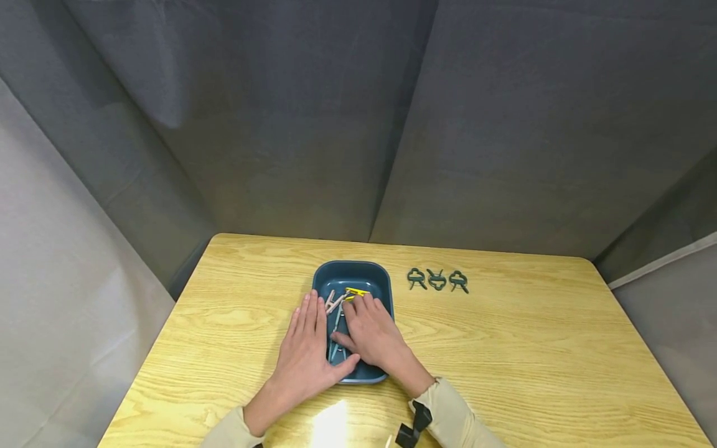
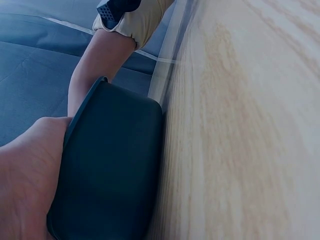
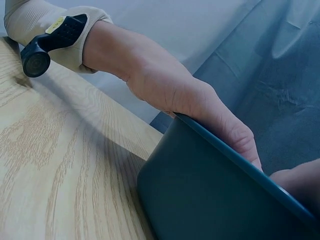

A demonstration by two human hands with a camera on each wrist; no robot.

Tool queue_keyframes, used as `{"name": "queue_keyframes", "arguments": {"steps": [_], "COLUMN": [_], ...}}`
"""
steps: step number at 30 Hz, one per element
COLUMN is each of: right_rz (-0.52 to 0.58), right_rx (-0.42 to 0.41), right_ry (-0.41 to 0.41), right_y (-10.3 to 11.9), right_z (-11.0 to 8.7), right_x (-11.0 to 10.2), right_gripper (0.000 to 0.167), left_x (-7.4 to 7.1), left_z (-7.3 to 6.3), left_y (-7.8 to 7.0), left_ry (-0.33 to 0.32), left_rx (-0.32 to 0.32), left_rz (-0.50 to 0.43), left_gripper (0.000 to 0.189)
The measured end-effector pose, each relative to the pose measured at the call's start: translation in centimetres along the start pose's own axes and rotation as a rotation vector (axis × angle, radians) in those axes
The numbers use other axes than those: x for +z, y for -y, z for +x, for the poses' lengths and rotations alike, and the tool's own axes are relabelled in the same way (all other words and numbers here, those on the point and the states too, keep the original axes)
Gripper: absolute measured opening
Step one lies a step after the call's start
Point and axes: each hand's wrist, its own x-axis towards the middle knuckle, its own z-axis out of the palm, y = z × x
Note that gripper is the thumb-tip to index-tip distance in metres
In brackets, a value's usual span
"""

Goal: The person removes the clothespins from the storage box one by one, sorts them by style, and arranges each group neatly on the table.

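head view: a wooden table [image 1: 532, 348] bears a dark blue tray [image 1: 364, 270]. the left hand [image 1: 305, 351] lies flat and straight-fingered along the tray's nine o'clock rim; the right hand [image 1: 370, 333] reaches in from four, fingertips partly hidden, so whether it grips anything i cannot tell. on the table, at the tray's two o'clock, sit three dark green clips [image 1: 437, 278]. inside are blue-green clips [image 1: 337, 350] toward eight, a pale clip [image 1: 332, 304] near eleven, a yellow clip [image 1: 358, 291] near twelve.

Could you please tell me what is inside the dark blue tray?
The tray holds a pinkish clip, a yellow clip and teal clips. The left grip and right grip cover parts of it; what lies beneath them cannot be seen.
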Motion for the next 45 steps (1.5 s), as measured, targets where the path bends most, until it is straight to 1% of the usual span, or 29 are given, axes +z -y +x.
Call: {"name": "queue_keyframes", "arguments": {"steps": [4,9,13,20,25,32,39,45], "right_rz": [-0.010,-0.026,-0.016,-0.017,-0.019,-0.028,-0.046,-0.044], "right_rx": [0.008,0.004,-0.003,-0.020,-0.031,-0.024,-0.041,-0.034], "right_ry": [0.014,0.006,0.008,0.037,0.043,0.104,0.111,0.135], "right_y": [0.01,-0.04,-0.08,-0.09,-0.06,-0.03,-0.10,-0.11], "right_z": [0.01,0.02,0.04,0.07,0.08,0.12,0.17,0.19], "right_x": [0.01,0.00,0.06,-0.01,-0.19,-0.36,-0.22,-0.19], "right_gripper": [0.068,0.065,0.064,0.072,0.072,0.082,0.080,0.084], "left_x": [-0.05,-0.11,-0.12,-0.10,-0.13,-0.15,-0.12,-0.14], "left_z": [0.00,0.05,0.07,0.10,0.08,0.08,0.07,0.04], "left_y": [-0.01,-0.04,-0.04,-0.05,-0.01,0.01,-0.02,-0.03], "left_ry": [-0.002,0.000,0.009,0.008,0.015,0.014,0.009,0.007], "left_rx": [0.001,0.006,0.001,0.002,0.000,0.002,0.001,0.002], "left_rz": [0.001,0.002,0.001,0.000,-0.006,-0.004,-0.006,-0.007], "left_gripper": [0.124,0.124,0.124,0.124,0.124,0.124,0.124,0.125]}}
